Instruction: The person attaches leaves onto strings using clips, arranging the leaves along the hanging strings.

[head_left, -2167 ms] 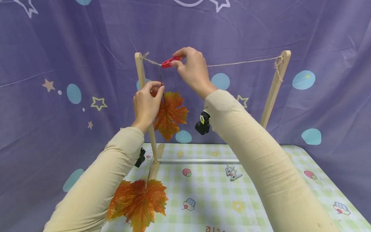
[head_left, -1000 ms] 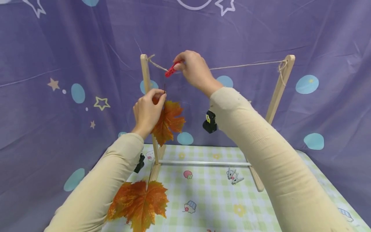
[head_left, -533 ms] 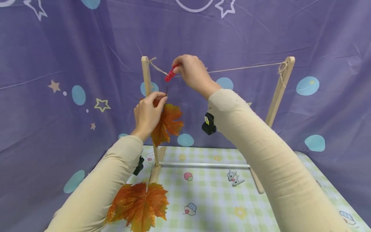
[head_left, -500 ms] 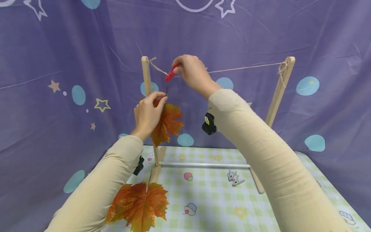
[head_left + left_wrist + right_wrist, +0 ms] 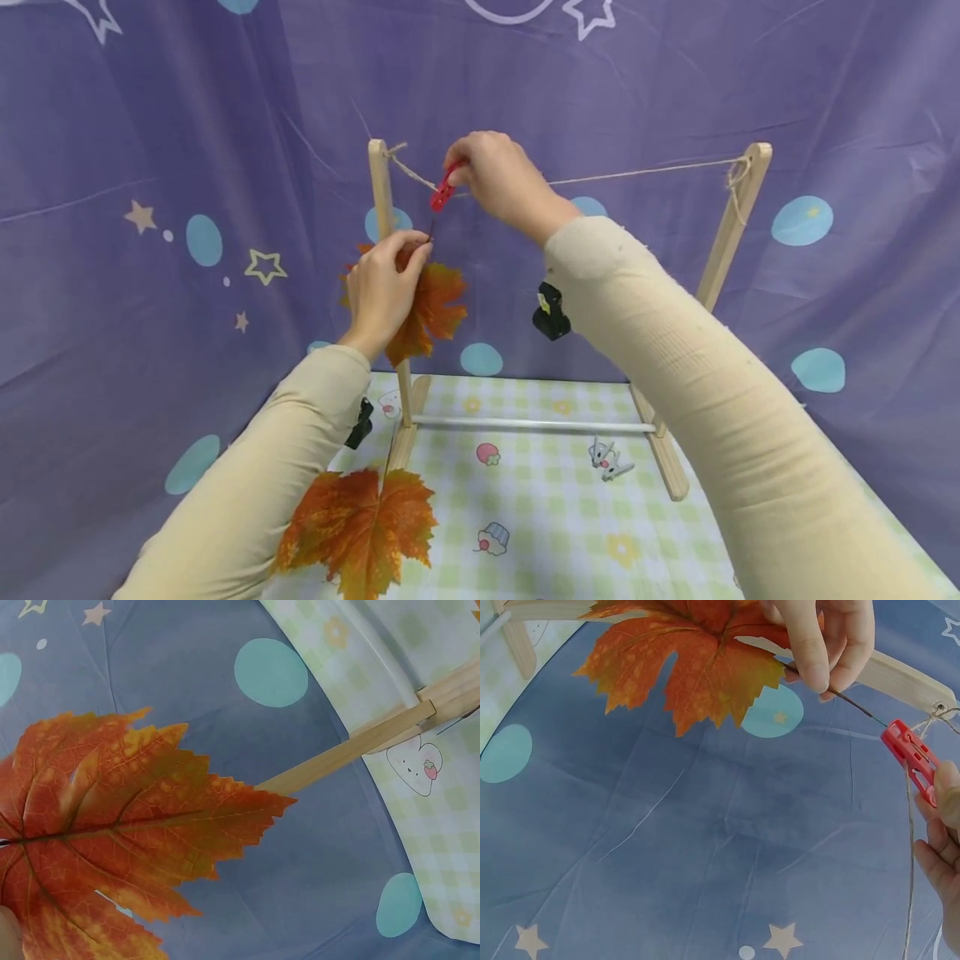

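My left hand (image 5: 382,283) pinches the thin dark stem of an orange artificial maple leaf (image 5: 437,307) just above its blade. The leaf hangs below the fingers, partly hidden by the hand in the head view, and fills the left of the left wrist view. My right hand (image 5: 508,182) pinches a red clothespin (image 5: 442,195) by its handle end, nose tilted down. Twine (image 5: 645,172) runs through the clothespin and dips there. In the right wrist view, the stem's tip meets the nose of the clothespin (image 5: 907,748). Another maple leaf (image 5: 371,525) lies at the front left.
The twine is tied between a left wooden post (image 5: 381,192) and a right wooden post (image 5: 731,225). A white rod (image 5: 532,425) joins their feet. Grey clothespins (image 5: 611,462) lie on the checked tablecloth (image 5: 555,517). A purple curtain (image 5: 637,83) hangs behind.
The red clothespin has tipped from nearly level to steeply nose-down, pulling the twine lower. The leaf has turned and shifted left. Its stem tip, apart from the clothespin half a second ago, now reaches it.
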Motion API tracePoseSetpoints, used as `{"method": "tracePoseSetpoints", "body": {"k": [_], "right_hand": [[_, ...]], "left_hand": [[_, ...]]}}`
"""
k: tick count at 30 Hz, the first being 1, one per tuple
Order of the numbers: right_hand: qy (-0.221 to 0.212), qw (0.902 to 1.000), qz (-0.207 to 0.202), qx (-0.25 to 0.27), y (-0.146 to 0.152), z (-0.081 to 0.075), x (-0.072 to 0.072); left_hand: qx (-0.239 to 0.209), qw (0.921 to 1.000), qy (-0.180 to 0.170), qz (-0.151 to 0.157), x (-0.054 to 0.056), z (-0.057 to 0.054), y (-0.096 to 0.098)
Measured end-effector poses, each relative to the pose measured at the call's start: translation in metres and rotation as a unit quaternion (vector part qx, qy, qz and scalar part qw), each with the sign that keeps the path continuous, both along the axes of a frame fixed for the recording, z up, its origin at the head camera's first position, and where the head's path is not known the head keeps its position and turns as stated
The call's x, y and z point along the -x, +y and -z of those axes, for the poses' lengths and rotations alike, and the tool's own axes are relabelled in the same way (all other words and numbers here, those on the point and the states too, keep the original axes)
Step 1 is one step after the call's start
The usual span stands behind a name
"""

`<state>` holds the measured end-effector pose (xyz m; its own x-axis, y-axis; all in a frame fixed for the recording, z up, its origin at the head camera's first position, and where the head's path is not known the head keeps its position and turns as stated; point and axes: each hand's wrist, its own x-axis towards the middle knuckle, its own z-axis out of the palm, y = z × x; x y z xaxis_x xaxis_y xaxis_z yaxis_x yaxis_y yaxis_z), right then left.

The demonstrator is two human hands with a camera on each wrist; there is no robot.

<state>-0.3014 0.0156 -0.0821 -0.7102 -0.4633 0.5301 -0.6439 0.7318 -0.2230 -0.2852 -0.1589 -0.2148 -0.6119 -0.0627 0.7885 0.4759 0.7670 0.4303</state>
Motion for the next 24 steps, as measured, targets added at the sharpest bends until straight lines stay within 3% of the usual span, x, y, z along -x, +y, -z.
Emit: {"method": "tracePoseSetpoints", "body": {"k": [9,16,24], "right_hand": [[-0.018,0.9998,-0.006,-0.004,0.002,-0.001,-0.002],[-0.004,0.9998,0.014,-0.015,-0.001,0.005,-0.002],[-0.005,0.9994,0.033,0.007,-0.007,0.009,-0.002]], "left_hand": [[0.001,1.0000,-0.004,0.005,-0.002,-0.001,0.000],[0.005,0.9998,-0.021,0.003,-0.003,-0.001,0.004],[0.004,0.9996,-0.027,0.000,-0.006,-0.001,0.008]]}}
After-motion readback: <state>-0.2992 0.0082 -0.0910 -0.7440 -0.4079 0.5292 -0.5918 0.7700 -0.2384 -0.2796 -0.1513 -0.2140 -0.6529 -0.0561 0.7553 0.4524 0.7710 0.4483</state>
